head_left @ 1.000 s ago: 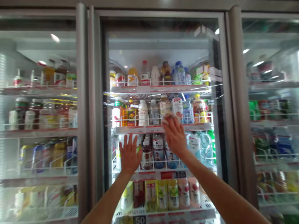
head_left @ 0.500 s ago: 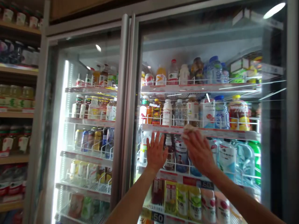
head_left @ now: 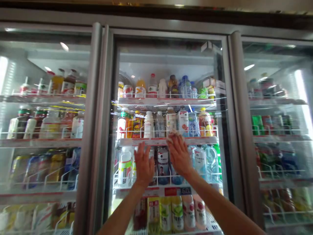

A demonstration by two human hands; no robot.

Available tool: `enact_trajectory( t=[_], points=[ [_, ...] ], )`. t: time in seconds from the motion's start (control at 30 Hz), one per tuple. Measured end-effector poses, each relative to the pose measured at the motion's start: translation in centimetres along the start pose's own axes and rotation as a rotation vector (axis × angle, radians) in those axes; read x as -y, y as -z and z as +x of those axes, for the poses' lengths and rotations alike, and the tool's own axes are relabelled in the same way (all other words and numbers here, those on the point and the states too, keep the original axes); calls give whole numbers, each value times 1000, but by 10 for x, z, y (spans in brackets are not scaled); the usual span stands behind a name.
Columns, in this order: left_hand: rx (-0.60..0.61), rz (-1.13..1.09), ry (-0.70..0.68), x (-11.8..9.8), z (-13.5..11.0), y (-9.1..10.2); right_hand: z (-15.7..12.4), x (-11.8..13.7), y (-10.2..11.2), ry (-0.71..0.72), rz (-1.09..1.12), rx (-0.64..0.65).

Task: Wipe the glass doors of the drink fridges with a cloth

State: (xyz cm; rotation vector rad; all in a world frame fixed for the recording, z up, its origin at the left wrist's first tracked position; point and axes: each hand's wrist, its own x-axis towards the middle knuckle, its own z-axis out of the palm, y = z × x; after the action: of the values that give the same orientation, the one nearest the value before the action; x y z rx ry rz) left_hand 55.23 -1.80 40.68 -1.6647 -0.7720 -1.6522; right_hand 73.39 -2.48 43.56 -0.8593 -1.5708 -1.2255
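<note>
My left hand is spread open, palm forward, at the glass door of the middle drinks fridge; it holds nothing. To its right, my right hand presses a pale, crumpled cloth to the same glass, with its fingers over most of it. Whether the left palm touches the glass or is just short of it, I cannot tell. Behind the door, bottles stand on the shelves, among them a dark-labelled bottle between my hands and a bottle with a green label left of them.
A metal door frame with a long handle runs up on the left, another post on the right. Further fridge doors flank this one, with bottles and cans inside. Price strips edge the shelves.
My view has turned right, so the right-hand fridge door now shows and the store shelves at far left are gone. Both hands remain up at the middle door, the right still with the cloth.
</note>
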Motion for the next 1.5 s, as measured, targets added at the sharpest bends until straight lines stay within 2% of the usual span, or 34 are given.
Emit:
enact_trajectory(
  t=[0.07, 0.13, 0.2, 0.27, 0.33, 0.4, 0.43, 0.5, 0.57, 0.6, 0.63, 0.7, 0.73, 0.77, 0.8, 0.83, 0.93, 0.97, 1.0, 1.03, 1.07, 1.13, 1.23, 1.27, 1.3, 1.33, 1.37, 1.4, 1.47, 1.5],
  points=[
    [90, -156, -71, -25, 16, -13, -10, 23, -3, 43, 42, 57],
    [187, -215, -133, -44, 30, -26, -19, 25, 1, 95, 89, 97],
    [221, -156, -148, -55, 38, -37, -28, 8, 13, 197, 132, 129],
    [206, -44, -147, -61, 39, -45, -37, -19, 25, 263, 126, 124],
    [185, 61, -171, -67, 33, -52, -43, -49, 34, 169, 47, 52],
    [183, 127, -247, -72, 24, -56, -45, -74, 37, -11, -62, -36],
    [187, 142, -312, -71, 21, -56, -44, -85, 36, -78, -103, -63],
    [188, 144, -461, -57, 20, -51, -42, -98, 31, -118, -142, -81],
    [159, 142, -516, -25, 34, -37, -41, -104, 27, -102, -131, -83],
    [132, 146, -487, -5, 46, -28, -41, -104, 25, -97, -120, -87],
    [78, 167, -393, 15, 60, -19, -42, -104, 24, -99, -109, -92],
    [-89, 228, -84, 45, 91, -5, -43, -101, 24, -113, -92, -101],
    [-183, 252, 59, 50, 103, -4, -43, -100, 24, -122, -83, -103],
    [-240, 266, 146, 47, 111, -6, -43, -99, 25, -130, -73, -104],
    [-251, 268, 167, 36, 112, -13, -44, -99, 25, -139, -62, -104],
    [-203, 252, 97, 17, 108, -23, -44, -99, 25, -146, -49, -102],
    [140, 168, -373, -51, 68, -62, -45, -101, 25, -153, -11, -100],
    [228, 147, -527, -68, 54, -71, -45, -102, 25, -150, 0, -102],
    [300, 147, -631, -76, 43, -76, -45, -103, 25, -146, 9, -103],
    [345, 151, -692, -75, 37, -75, -46, -103, 25, -142, 17, -105],
    [361, 163, -705, -66, 39, -68, -46, -103, 25, -139, 21, -107],
    [306, 197, -593, -27, 60, -45, -45, -103, 25, -135, 19, -114],
    [16, 257, -131, 34, 110, -11, -45, -101, 25, -136, -9, -116],
    [-69, 266, 19, 43, 119, -7, -45, -100, 25, -137, -19, -113],
    [-112, 265, 89, 44, 122, -7, -45, -100, 25, -138, -28, -111],
    [-109, 258, 87, 37, 117, -11, -44, -99, 25, -141, -33, -110],
    [-65, 241, 3, 25, 106, -18, -44, -99, 26, -143, -34, -109],
    [31, 221, -168, 9, 91, -25, -44, -99, 26, -142, -33, -107],
    [273, 155, -616, -18, 63, -39, -44, -99, 27, -139, -32, -97],
    [351, 145, -757, -24, 56, -42, -44, -99, 27, -138, -34, -91]
  ],
)
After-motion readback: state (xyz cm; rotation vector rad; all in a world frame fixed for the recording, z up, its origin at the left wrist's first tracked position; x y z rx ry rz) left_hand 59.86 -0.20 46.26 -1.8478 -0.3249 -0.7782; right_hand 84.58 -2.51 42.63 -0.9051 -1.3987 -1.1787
